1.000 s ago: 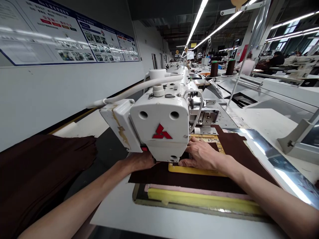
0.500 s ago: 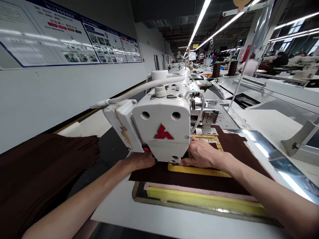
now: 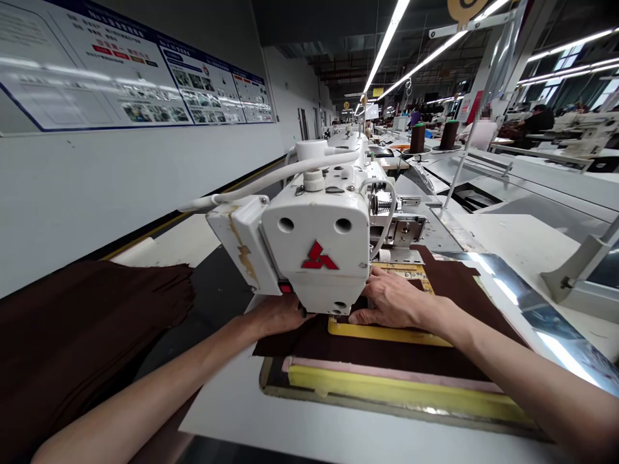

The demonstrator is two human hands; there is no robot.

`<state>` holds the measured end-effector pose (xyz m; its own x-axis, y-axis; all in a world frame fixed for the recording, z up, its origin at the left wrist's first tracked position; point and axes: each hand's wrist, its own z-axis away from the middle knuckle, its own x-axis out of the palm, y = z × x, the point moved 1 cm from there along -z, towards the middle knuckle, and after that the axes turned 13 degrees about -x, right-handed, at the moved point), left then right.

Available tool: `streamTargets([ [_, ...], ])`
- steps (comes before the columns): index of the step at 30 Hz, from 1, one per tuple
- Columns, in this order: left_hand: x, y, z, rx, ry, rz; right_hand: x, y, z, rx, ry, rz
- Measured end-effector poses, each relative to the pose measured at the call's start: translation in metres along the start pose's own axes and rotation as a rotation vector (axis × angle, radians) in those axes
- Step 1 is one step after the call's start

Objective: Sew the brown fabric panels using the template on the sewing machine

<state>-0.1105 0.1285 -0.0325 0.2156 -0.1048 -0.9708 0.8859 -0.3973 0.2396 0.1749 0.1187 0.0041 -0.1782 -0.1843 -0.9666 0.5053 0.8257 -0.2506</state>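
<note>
A white sewing machine (image 3: 316,222) with a red emblem stands before me, its needle area hidden behind the head. Dark brown cloth (image 3: 294,341) lies flat beneath it. On the cloth rests a yellow-edged template (image 3: 387,332) with handwriting on its far side. My right hand (image 3: 389,298) lies on the template just right of the machine head, thumb apart from the fingers, some fingertips hidden. To the left of the needle area, my left hand (image 3: 278,316) lies low and flat on the cloth, its fingertips partly covered by the machine head.
A pile of brown cloth (image 3: 87,322) lies to the left. Yellow and pink strips (image 3: 387,390) run along the near table edge. Brown thread cones (image 3: 417,138) stand behind on the right. A metal guide (image 3: 406,229) juts from the machine's right side. People sit at machines farther back.
The view has shifted slightly. My left hand, the cloth and the template's near edge appear a little farther right. My right hand stays on the template.
</note>
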Motion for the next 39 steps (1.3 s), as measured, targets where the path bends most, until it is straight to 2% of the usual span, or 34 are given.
streamTargets([
  [3,-0.001,0.007,0.005,-0.013,-0.027,0.028,0.003,-0.002,0.005,0.002,0.005,-0.001],
  [7,-0.005,0.015,0.011,-0.021,-0.003,0.074,0.006,-0.007,0.009,-0.003,0.006,0.007],
  [22,-0.012,0.028,0.037,0.141,0.061,0.154,0.01,-0.036,0.02,0.016,-0.015,0.042],
  [34,-0.011,0.034,0.063,0.103,0.087,0.086,0.015,-0.059,0.03,0.014,0.025,0.007],
  [39,-0.009,0.034,0.072,0.092,0.029,0.08,0.014,-0.068,0.033,0.023,0.014,-0.006],
])
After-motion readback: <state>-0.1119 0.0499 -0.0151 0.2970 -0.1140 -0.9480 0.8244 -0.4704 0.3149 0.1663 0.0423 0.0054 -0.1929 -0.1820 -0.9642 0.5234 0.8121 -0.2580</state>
